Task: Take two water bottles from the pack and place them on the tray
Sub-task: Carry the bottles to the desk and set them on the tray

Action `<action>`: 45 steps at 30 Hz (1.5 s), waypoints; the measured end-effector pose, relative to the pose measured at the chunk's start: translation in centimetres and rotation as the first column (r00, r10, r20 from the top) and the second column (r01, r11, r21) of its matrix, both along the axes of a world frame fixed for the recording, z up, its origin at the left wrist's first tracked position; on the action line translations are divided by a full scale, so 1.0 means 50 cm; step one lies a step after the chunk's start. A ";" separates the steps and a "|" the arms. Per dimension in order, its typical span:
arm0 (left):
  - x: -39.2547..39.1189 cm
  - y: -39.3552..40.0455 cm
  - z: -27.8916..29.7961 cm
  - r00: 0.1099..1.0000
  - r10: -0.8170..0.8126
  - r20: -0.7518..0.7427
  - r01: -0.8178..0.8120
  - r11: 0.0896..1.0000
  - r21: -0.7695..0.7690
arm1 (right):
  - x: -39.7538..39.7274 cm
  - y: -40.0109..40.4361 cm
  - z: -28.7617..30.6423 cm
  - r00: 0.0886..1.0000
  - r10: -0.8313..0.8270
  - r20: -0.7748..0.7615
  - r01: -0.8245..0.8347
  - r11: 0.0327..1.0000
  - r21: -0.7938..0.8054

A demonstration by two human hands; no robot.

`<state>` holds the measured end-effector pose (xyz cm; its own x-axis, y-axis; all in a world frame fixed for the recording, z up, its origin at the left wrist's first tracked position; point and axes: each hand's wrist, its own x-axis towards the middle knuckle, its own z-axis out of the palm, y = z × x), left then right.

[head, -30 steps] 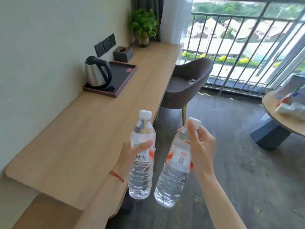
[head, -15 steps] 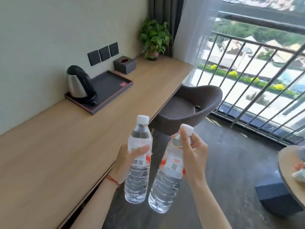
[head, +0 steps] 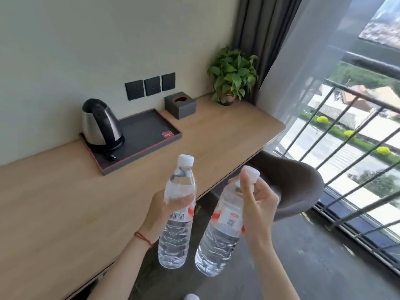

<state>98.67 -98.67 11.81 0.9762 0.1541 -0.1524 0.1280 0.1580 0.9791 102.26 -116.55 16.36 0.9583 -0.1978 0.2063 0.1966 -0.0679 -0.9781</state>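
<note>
I hold two clear water bottles with white caps and red-and-white labels in the air, just off the desk's front edge. My left hand grips the left bottle around its middle. My right hand holds the right bottle by its neck and shoulder, tilted a little. The dark tray with a red rim lies on the wooden desk beyond the bottles. A steel kettle stands on the tray's left end. The pack is out of view.
On the long wooden desk, a dark tissue box and a potted plant stand against the wall to the right of the tray. A grey chair is tucked under the desk on the right. Window railings lie beyond it.
The view has turned left and closed in on the desk, so the tray and kettle look larger and nearer. Both hands keep the same hold on the bottles.
</note>
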 end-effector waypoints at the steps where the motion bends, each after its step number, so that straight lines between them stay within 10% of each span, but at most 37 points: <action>1: 0.023 -0.003 0.001 1.000 0.021 -0.007 -0.021 1.000 -0.010 | 0.029 0.000 0.004 1.000 0.022 0.000 -0.022 1.000 0.006; 12: 0.217 0.022 -0.048 0.936 0.342 -0.079 -0.333 0.937 0.108 | 0.350 0.069 -0.057 0.906 0.420 -0.048 -0.419 0.907 0.025; 22: 0.363 0.054 -0.114 0.711 0.687 -0.149 -0.665 0.726 0.174 | 0.618 0.181 -0.140 0.597 0.778 -0.195 -0.795 0.607 -0.015; 45: 0.495 0.139 -0.217 0.779 0.595 -0.195 -0.522 0.789 0.325 | 0.743 0.260 -0.211 0.429 0.882 -0.196 -0.865 0.339 -0.371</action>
